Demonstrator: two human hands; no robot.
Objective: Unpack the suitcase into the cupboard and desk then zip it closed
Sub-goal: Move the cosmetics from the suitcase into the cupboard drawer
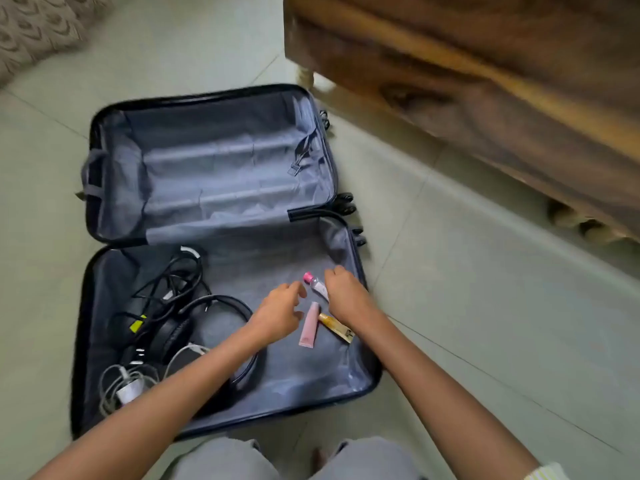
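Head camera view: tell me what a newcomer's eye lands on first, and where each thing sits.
The open dark hard-shell suitcase with grey lining lies flat on the pale tiled floor; its far half is bare. In the near half, the left hand and right hand hover over three small toiletries: a pale pink tube, a yellow tube and a clear pink-capped bottle. Black over-ear headphones and tangled black and white cables fill its left side.

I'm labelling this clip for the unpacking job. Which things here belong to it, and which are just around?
Belong to the job: suitcase, pink tube, yellow tube, pink-capped bottle, headphones, black cables, white charger, left hand, right hand.

Just around: wooden furniture, patterned fabric, tiled floor.
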